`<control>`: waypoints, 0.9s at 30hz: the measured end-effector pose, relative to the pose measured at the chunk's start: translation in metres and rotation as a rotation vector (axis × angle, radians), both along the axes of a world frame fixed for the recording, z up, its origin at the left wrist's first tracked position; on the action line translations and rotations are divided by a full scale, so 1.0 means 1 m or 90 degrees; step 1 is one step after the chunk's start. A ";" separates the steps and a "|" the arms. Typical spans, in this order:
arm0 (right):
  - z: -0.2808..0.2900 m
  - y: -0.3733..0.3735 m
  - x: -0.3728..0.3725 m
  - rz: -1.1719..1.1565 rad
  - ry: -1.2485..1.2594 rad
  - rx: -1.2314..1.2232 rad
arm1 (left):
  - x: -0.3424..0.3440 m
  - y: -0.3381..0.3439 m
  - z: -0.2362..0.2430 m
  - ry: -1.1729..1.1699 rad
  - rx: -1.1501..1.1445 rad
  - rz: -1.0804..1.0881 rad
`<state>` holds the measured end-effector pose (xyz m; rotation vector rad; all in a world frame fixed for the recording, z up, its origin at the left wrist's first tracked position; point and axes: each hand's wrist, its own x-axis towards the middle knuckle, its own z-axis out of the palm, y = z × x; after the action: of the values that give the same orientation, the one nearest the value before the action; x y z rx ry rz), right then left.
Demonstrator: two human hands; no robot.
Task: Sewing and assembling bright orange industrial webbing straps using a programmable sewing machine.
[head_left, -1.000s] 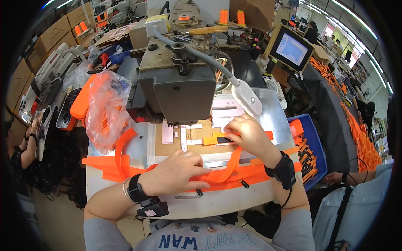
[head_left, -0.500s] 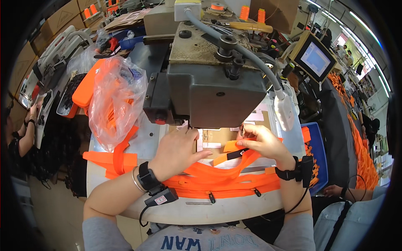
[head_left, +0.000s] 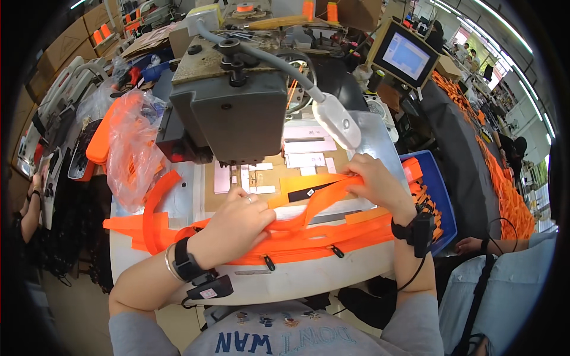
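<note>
My right hand (head_left: 380,185) pinches the end of an orange fabric strap (head_left: 326,204) at the right of the template plate (head_left: 270,169). A black patch with a small white label (head_left: 310,193) lies on an orange piece between my hands. My left hand (head_left: 237,228) is closed over the strap's left part, its fingers bent and their tips partly hidden. Behind it stands the dark head of a sewing machine (head_left: 231,118), above the plate. Orange zipper tape (head_left: 297,249) with two black pullers runs along the table's near edge.
A clear plastic bag (head_left: 133,154) with orange pieces sits at the left. A blue bin (head_left: 436,196) of orange parts stands at the right, under a screen (head_left: 407,54). A white lamp (head_left: 338,121) hangs over the plate. Other people's arms show at both sides.
My view has swung right, so the machine appears farther left. My left hand has drawn back from beside the machine head toward me. My right hand has lifted the strap's end away from the plate.
</note>
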<state>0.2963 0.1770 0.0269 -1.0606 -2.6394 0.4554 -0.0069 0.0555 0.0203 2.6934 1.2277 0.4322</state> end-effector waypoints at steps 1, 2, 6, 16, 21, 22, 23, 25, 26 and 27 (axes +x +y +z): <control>0.002 -0.002 0.001 0.005 -0.023 0.018 | -0.001 -0.002 -0.001 0.003 0.005 0.001; 0.006 -0.008 0.003 0.007 -0.020 0.024 | -0.003 -0.004 0.000 0.061 0.070 0.074; 0.016 -0.036 0.009 -0.030 0.134 0.261 | -0.011 -0.023 0.011 0.205 0.235 0.262; -0.001 -0.053 0.010 0.002 0.212 0.486 | 0.002 -0.013 0.054 -0.179 -0.242 0.153; 0.012 -0.067 -0.005 0.062 0.259 0.499 | 0.054 0.019 0.024 -0.375 -0.161 -0.028; 0.013 -0.069 -0.007 0.075 0.268 0.487 | 0.061 0.021 0.023 -0.376 -0.159 -0.031; 0.014 -0.070 -0.008 0.075 0.266 0.489 | 0.067 0.023 0.021 -0.424 -0.295 -0.067; 0.014 -0.071 -0.007 0.054 0.302 0.434 | 0.073 0.029 0.020 -0.468 -0.434 -0.112; 0.014 -0.072 -0.005 0.050 0.299 0.435 | 0.073 0.031 0.020 -0.486 -0.503 -0.087; 0.014 -0.073 -0.005 0.030 0.304 0.351 | 0.073 0.033 0.020 -0.502 -0.572 -0.059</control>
<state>0.2918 0.1045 0.0413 -0.6200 -2.1697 -0.0255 0.0665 0.0889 0.0403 1.5624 0.7686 0.6400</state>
